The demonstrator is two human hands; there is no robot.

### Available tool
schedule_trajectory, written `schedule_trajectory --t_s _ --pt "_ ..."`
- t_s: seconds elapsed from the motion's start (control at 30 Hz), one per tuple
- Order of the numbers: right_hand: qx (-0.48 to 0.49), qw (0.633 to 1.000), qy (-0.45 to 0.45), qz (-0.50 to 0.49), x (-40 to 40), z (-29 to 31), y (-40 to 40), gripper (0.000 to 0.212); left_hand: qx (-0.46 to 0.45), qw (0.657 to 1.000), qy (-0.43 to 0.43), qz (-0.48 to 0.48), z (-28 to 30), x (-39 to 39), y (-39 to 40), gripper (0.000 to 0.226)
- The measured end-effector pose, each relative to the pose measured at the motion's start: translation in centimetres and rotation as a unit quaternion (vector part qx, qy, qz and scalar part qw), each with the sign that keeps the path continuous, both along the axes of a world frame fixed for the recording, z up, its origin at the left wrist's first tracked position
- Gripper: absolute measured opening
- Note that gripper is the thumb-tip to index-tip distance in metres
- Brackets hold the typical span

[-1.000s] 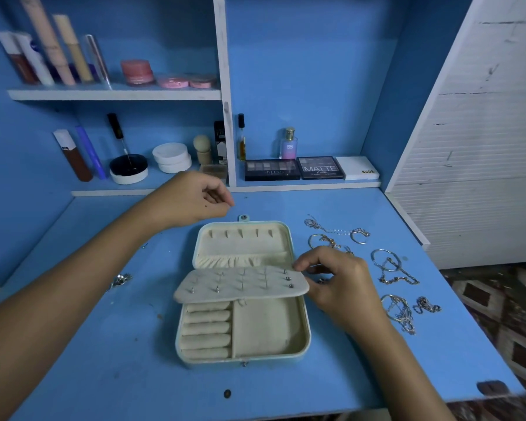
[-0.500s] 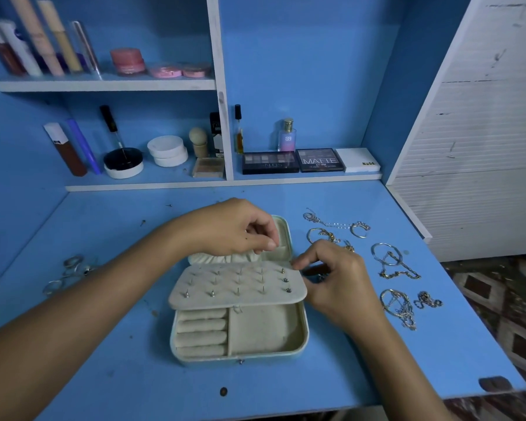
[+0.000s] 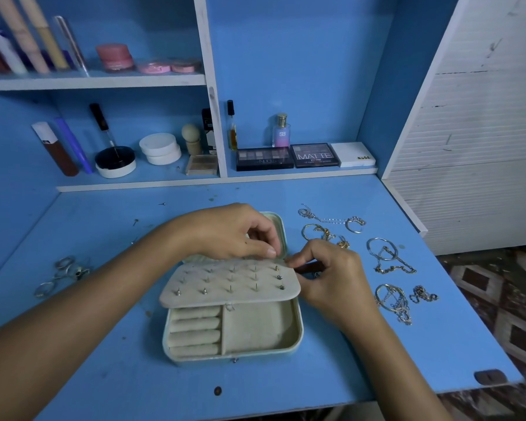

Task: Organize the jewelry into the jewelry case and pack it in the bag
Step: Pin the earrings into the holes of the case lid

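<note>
1. Head view, the case: jewelry case point(image 3: 257, 332) is lying open near the middle of the blue desk point(image 3: 362, 360), with its lid point(image 3: 278, 227) tipped back toward the shelves. A padded flap point(image 3: 225, 284) studded with small earrings point(image 3: 278, 278) is lying across the back half of the tray, and ring rolls point(image 3: 195, 331) are showing in the front left compartment beside a bare pocket.
2. Head view, the hands: left hand point(image 3: 225, 232) is reaching over the lid, its fingers point(image 3: 268, 252) curled together and pressing down at the back right corner of the flap; whether they are pinching something tiny there cannot be told. Right hand point(image 3: 334, 281) is sitting just beside the case's right edge, its fingers point(image 3: 295, 261) curled in a pinch at the same corner, almost touching the left fingertips; what they are holding is too small to make out.
3. Head view, loose jewelry: chains and bangles point(image 3: 389, 259) are lying spread on the desk to the right of the case, well apart from it, and a small cluster of rings point(image 3: 63, 273) is lying near the desk's left edge.
4. Head view, background: makeup palettes point(image 3: 286, 158), a perfume bottle point(image 3: 281, 132) and round jars point(image 3: 160, 148) are standing on the lower shelf behind the desk.
</note>
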State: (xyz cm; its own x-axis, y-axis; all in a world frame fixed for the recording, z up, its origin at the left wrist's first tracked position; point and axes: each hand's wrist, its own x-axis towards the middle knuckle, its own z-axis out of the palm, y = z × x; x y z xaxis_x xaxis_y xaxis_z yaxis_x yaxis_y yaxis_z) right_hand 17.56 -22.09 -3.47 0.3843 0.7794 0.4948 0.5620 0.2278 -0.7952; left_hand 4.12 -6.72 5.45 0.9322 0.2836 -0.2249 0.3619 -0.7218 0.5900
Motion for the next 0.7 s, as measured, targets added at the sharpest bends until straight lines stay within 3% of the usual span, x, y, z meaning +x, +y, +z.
schedule_trajectory --t_s 0.7 --pt "-0.019 1.000 0.000 -0.005 0.14 -0.10 -0.26 0.018 0.041 0.998 0.043 -0.022 0.72 0.66 -0.34 0.006"
